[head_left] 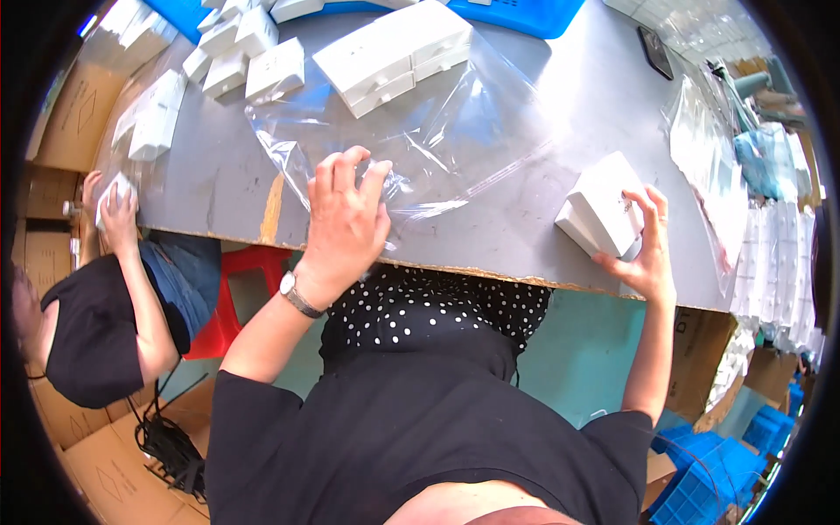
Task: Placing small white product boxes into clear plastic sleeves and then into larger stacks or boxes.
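Note:
My left hand (346, 223) is at the near edge of a large clear plastic bag (420, 166). Its fingers are curled on the film, which bunches and creases beside the fingertips. Inside or under the far part of the bag, several white boxes (394, 52) lie packed side by side; the film's glare hides which. To the right, my right hand (647, 241) grips a white box (605, 203) between thumb and fingers at its right end. That box rests tilted on the grey table, against what looks like a second white box (577, 229) under its left side.
Loose white boxes (254, 61) are heaped at the far left, by a blue bin (534, 17). A phone (654, 52) and plastic bags (700, 157) lie at the right. On the left, a seated co-worker's hands (118, 210) hold a white box.

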A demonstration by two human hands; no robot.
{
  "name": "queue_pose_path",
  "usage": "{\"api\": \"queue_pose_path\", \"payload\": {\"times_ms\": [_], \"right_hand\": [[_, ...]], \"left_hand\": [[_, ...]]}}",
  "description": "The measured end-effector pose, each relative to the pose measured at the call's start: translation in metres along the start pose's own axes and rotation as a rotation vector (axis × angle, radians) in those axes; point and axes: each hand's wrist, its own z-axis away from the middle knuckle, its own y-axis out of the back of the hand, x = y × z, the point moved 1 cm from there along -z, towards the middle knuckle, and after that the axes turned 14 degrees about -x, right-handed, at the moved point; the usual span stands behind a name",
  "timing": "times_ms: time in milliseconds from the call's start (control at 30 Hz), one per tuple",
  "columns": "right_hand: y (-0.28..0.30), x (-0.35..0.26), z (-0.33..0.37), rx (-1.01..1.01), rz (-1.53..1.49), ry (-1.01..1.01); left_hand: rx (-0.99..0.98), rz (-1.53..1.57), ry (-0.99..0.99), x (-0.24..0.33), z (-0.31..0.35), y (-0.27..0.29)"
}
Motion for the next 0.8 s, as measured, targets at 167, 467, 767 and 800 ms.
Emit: {"api": "queue_pose_path", "payload": {"times_ms": [167, 467, 767, 800], "right_hand": [[-0.024, -0.003, 0.008, 0.123, -0.077, 0.062], [-0.067, -0.116, -0.132, -0.336, -0.616, 0.367], [-0.115, -0.169, -0.198, -0.129, -0.237, 0.54], [-0.117, -0.173, -0.196, -0.139, -0.2, 0.525]], "left_hand": [[0.145, 0.263, -0.017, -0.012, -0.007, 0.008], [0.392, 0.801, 0.034, -0.004, -0.01, 0.029], [0.509, 0.225, 0.004, 0.0, 0.021, 0.018], [0.5, 0.265, 0.15, -0.004, 0.027, 0.007]]}}
